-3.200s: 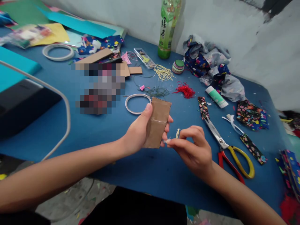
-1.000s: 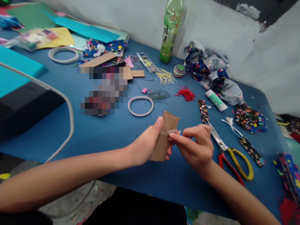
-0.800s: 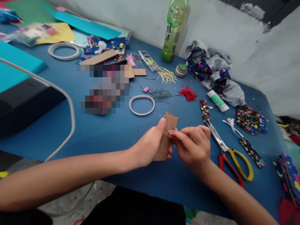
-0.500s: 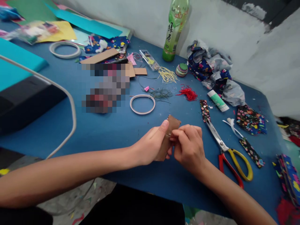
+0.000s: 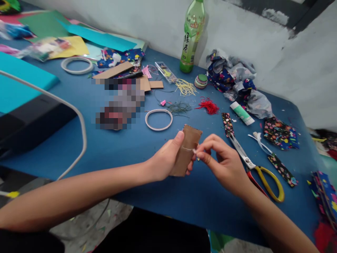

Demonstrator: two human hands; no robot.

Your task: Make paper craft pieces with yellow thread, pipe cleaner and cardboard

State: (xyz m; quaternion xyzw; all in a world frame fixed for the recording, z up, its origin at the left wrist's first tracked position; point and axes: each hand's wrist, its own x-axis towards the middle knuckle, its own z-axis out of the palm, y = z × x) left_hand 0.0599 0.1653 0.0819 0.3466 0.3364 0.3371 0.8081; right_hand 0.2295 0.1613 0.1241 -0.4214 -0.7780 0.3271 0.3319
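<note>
My left hand (image 5: pixel 163 160) is closed around a flat brown cardboard piece (image 5: pixel 191 136), thumb on its face and fingertips showing past its far edge. A thin whitish line crosses the cardboard at mid-height. At the right end of that line, my right hand (image 5: pixel 226 164) pinches a small white bit (image 5: pixel 194 151) between thumb and forefinger; whether it is thread or torn paper I cannot tell. To the right of this hand lie scissors (image 5: pixel 272 182) with red and yellow handles, partly covered by my forearm.
On the blue table (image 5: pixel 126 144) lie a white tape ring (image 5: pixel 146 121), red threads (image 5: pixel 209 106), a glue stick (image 5: pixel 242 113), fabric scraps (image 5: pixel 280 133) and crumpled cloth (image 5: pixel 240 70). A green bottle (image 5: pixel 188 52) stands by the wall. A pale cable (image 5: pixel 83 130) curves at left.
My right hand has moved slightly right and opened its pose to a fingertip pinch, exposing the white bit and more of the cardboard. My left hand keeps its hold, and the view has shifted a little.
</note>
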